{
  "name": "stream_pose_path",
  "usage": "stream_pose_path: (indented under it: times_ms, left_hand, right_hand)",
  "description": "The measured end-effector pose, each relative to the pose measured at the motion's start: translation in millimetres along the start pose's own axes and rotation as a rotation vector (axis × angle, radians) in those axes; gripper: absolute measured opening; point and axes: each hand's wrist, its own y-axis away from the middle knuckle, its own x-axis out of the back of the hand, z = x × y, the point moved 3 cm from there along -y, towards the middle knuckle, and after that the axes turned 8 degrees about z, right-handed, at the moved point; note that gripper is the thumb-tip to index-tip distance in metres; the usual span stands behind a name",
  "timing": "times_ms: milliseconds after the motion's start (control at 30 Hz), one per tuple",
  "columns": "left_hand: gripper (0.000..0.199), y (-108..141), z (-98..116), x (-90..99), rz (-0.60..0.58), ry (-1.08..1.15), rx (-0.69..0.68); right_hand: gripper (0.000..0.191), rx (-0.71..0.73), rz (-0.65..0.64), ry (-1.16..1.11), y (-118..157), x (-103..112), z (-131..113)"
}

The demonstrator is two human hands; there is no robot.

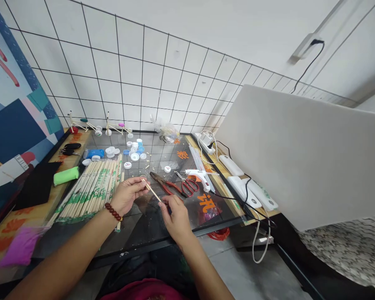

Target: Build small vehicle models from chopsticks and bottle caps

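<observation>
Nearest the camera, both forearms reach out over the glass-topped counter, and the two hands meet on one thin wooden stick. The left hand, with a bead bracelet at its wrist, has its grip closed to a fingertip pinch on the stick's far, upper end. The right hand has its grip closed the same way on the near, lower end, the other fingers curled under. The stick hangs just above the glass, slanting between the two hands, touching nothing else as far as I can tell.

To handle so thin a stick well, I judge that both pinches should stay close to the ends and light, with the wrists steady, so it neither bends nor rolls.

Just left of the stick lies a broad row of wrapped chopsticks; beyond them sits a green roll. Just right of the stick lie pliers, then red-handled scissors and a white glue gun, its black cord trailing off the counter's edge. Beyond the stick, bottle caps in white and blue are scattered. Farthest from the stick, against the wire grid wall, stand two small stick-built models with cap wheels.
</observation>
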Motion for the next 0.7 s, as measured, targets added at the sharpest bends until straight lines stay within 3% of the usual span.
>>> stream_pose_path:
  times_ms: [200,333,533,700]
  left_hand:
    - [0.037,8.7,0.7,-6.8,-0.068,-0.075,-0.101]
    - [0.038,6.7,4.8,-3.1,0.008,-0.083,-0.163]
    - [0.036,2.5,6.9,0.6,0.07,-0.073,-0.204]
    - [0.038,6.2,2.5,-4.2,0.041,-0.106,-0.229]
  right_hand:
    - [0.015,-0.04,-0.025,-0.197,-33.5,-12.9,-11.5]
    - [0.016,-0.129,-0.122,-0.333,-52.5,-29.4,-11.2]
    - [0.022,-0.053,-0.025,-0.394,-55.4,-34.6,-13.1]
    - [0.027,-0.096,-0.098,-0.439,-53.3,-35.4,-10.2]
